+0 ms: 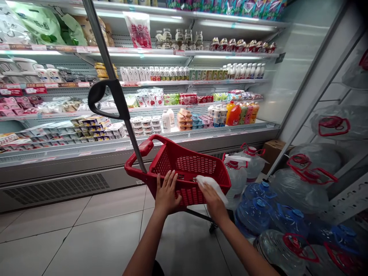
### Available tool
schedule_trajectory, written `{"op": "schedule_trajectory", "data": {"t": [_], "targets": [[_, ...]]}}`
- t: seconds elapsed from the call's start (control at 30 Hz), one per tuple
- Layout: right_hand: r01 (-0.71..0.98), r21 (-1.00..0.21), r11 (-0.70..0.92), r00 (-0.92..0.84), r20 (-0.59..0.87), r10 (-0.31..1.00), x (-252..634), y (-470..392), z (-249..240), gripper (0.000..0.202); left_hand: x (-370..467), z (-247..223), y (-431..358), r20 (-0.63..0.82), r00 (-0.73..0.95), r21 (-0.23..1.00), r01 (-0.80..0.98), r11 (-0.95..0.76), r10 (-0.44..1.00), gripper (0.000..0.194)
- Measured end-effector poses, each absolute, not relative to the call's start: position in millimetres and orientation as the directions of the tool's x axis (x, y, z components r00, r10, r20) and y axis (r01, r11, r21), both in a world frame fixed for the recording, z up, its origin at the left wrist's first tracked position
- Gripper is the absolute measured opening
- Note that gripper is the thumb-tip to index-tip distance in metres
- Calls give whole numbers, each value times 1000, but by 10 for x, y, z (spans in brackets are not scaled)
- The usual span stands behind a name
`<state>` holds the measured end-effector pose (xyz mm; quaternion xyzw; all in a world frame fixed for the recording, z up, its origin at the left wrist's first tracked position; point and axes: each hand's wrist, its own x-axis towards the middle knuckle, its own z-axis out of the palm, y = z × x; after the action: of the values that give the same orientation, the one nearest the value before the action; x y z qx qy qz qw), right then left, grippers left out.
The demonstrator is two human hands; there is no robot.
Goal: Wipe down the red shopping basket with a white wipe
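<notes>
Red basket trolley (186, 168) stands on the tiled floor before the chiller shelves (184, 126). Left hand (166, 193) lies flat, fingers spread, steadying its near wall. Right hand (212, 201) presses a white cloth (211, 184) to the rim (water jugs (258, 214) crowd beside).

Red mesh shopping basket (186, 168) on wheels, upright w/ handle raised; white cloth (211, 184) pressed on its side.
</notes>
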<state>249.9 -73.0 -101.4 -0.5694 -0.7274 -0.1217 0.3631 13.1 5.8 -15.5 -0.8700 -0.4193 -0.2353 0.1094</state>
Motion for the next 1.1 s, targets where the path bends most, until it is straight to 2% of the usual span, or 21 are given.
{"op": "schedule_trajectory", "data": {"t": [0.2, 0.33, 0.47, 0.77, 0.9, 1.1], "targets": [[881, -204, 427, -194, 667, 719, 1892, -311, -836, 90, 231, -237, -8, 505, 521, -24, 806, -592, 688, 92], [882, -187, 432, -206, 671, 712, 2052, -348, -811, 89, 343, -365, -147, 511, 510, -3, 806, -592, 692, 91], [881, -219, 420, -198, 636, 746, 2454, -559, -810, 92, 344, -398, -219, 507, 532, -12, 791, -612, 678, 91], [892, -350, 286, -14, 610, 792, 3272, -926, -985, 86, 260, -384, -120, 501, 558, 7, 762, -648, 662, 91], [880, -414, 232, 85, 618, 781, 3218, -940, -1025, 79, 316, -421, -130, 514, 533, 52, 763, -644, 672, 91], [871, -407, 274, 42, 619, 784, 2754, -947, -957, 84, 243, -418, -4, 565, 471, 48, 801, -597, 677, 80]]}}
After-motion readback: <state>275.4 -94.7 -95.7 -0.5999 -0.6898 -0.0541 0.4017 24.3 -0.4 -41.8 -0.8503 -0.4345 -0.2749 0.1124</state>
